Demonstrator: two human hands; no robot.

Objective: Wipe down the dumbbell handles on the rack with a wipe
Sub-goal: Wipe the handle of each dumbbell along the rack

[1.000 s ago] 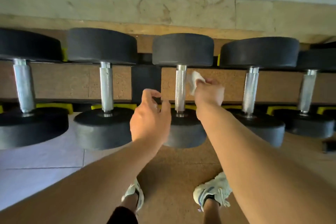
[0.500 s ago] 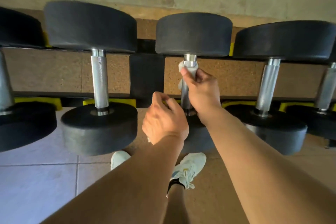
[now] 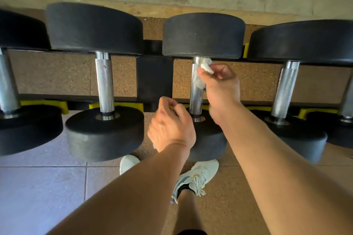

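Several black dumbbells with knurled steel handles lie across a black rack [image 3: 154, 76] with yellow cradles. My right hand [image 3: 221, 89] pinches a crumpled white wipe [image 3: 203, 71] against the upper part of the middle dumbbell's handle [image 3: 195, 99], just under its far weight. My left hand [image 3: 170, 128] hovers curled beside the near end of that handle, fingers bent; a small white scrap shows under its heel, too hidden to identify. The neighbouring handle on the left [image 3: 104, 86] and the one on the right [image 3: 284, 89] stand untouched.
A worn concrete wall runs behind the rack. Below lie cork-coloured matting and grey floor tiles [image 3: 38, 187]. My feet in white sneakers [image 3: 196, 177] stand just under the middle dumbbell. More dumbbells continue off both sides.
My right hand brought the wipe from beside the handle onto it and now holds it at the top end. My left hand curled up and stayed near the handle's lower end. The view moved closer.
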